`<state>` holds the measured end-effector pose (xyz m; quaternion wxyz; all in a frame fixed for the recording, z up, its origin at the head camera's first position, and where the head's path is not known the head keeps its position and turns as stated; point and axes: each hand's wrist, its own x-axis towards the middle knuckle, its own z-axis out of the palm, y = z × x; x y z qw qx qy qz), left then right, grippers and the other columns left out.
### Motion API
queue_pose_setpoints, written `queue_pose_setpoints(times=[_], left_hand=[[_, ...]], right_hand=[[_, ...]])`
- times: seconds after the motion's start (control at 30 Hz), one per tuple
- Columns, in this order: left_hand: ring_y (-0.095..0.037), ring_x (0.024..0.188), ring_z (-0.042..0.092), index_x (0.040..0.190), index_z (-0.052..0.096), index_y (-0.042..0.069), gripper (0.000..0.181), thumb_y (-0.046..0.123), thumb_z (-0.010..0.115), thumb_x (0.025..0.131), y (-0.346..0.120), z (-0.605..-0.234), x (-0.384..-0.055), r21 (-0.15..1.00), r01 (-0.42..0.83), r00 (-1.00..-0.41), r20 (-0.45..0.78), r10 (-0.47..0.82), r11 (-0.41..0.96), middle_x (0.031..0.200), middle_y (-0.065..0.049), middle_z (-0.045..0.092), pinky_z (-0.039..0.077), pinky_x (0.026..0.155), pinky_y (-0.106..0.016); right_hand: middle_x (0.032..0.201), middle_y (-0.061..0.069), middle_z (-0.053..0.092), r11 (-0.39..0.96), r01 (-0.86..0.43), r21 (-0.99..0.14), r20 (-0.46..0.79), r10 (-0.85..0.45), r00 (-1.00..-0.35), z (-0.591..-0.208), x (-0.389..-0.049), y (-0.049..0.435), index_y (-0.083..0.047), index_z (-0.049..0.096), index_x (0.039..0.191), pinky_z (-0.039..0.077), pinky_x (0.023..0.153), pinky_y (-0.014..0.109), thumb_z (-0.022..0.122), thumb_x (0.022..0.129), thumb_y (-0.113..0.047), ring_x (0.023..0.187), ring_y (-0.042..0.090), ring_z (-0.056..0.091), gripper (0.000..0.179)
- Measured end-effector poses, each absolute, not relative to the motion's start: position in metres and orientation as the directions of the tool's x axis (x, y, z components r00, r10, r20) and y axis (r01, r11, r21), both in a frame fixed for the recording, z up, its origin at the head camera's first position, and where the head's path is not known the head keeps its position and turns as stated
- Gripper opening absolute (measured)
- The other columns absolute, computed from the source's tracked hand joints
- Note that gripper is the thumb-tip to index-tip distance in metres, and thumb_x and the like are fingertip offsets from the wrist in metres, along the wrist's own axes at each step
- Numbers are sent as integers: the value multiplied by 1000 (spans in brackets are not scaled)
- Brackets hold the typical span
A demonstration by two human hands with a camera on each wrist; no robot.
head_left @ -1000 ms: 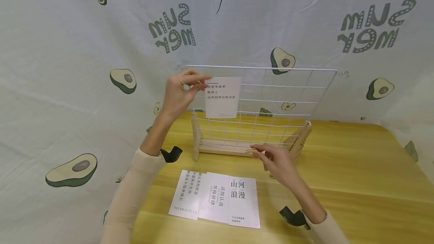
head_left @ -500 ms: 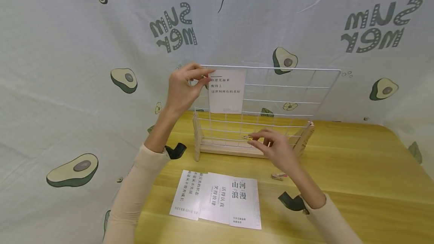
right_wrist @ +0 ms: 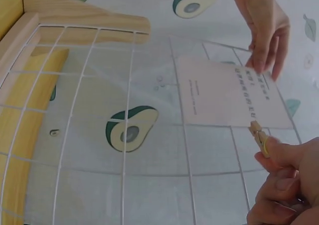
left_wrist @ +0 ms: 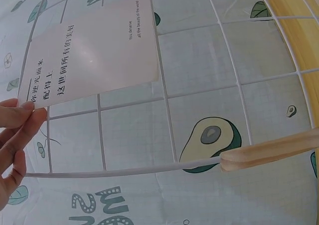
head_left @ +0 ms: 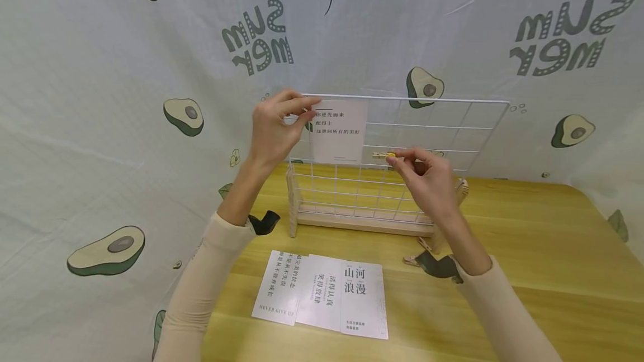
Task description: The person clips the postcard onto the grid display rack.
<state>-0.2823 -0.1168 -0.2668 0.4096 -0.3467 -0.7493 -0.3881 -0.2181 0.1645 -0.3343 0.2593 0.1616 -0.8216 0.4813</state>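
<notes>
My left hand (head_left: 278,127) pinches the upper left corner of a white card (head_left: 338,133) printed with dark writing. The card lies against the upper left of a white wire grid (head_left: 427,125), its top edge close to the grid's top bar. In my right hand (head_left: 425,180), thumb and fingertips pinch a small wooden clothespin (head_left: 382,156) with a yellow decoration, its tip pointing left, right of the card's lower part. The right wrist view shows the clothespin (right_wrist: 258,135) overlapping the card's edge (right_wrist: 219,95). Thumb and finger hold the card's corner in the left wrist view (left_wrist: 20,120).
A wooden base (head_left: 352,222) with side supports carries the grid on a yellow wood-grain table (head_left: 528,239). Three printed cards (head_left: 319,292) lie side by side in front. More clothespins (head_left: 411,260) lie near my right wrist. A patterned cloth (head_left: 100,99) hangs behind.
My left hand has raised the card slightly up and right towards the grid's top bar. My right hand has lifted the clothespin from near the base up to the card's lower right.
</notes>
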Motion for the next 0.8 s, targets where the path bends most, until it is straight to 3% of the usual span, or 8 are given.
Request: queue_pose_setpoints(times=[0.13, 0.3, 0.53, 0.8], left_hand=[[-28, 75, 73, 104, 82, 2, 18, -1, 80, 87, -116, -267, -283, 285, 838, -413, 889, 199, 465, 85, -15, 75, 58, 70, -39], [-28, 78, 74, 104, 80, -1, 17, -1, 80, 87, -117, -268, -284, 276, 835, -407, 892, 198, 477, 88, -16, 76, 61, 72, -38], [-30, 77, 77, 105, 72, -7, 21, -3, 81, 86, -116, -268, -284, 297, 823, -424, 888, 177, 483, 88, -18, 76, 62, 73, -37], [-28, 75, 77, 105, 69, -6, 23, -2, 81, 86, -115, -267, -283, 326, 807, -449, 881, 152, 492, 88, -17, 76, 63, 74, -34]], right_hand=[[72, -14, 60, 467, -505, -726, 573, 4, -820, -325, -222, 159, -1, 77, 104, 29, 46, 21, 74, 96, -9, 52, 5, 37, 12], [70, -13, 59, 448, -553, -703, 635, 44, -772, -313, -230, 151, 1, 77, 100, 26, 47, 20, 75, 94, -8, 50, 4, 34, 11], [78, -25, 65, 460, -585, -668, 692, 96, -715, -302, -237, 144, 3, 79, 93, 33, 51, 17, 79, 92, -10, 54, 3, 43, 13], [75, -9, 69, 466, -574, -673, 692, 122, -712, -297, -241, 136, 2, 81, 92, 33, 52, 17, 80, 91, -13, 54, 2, 44, 14]])
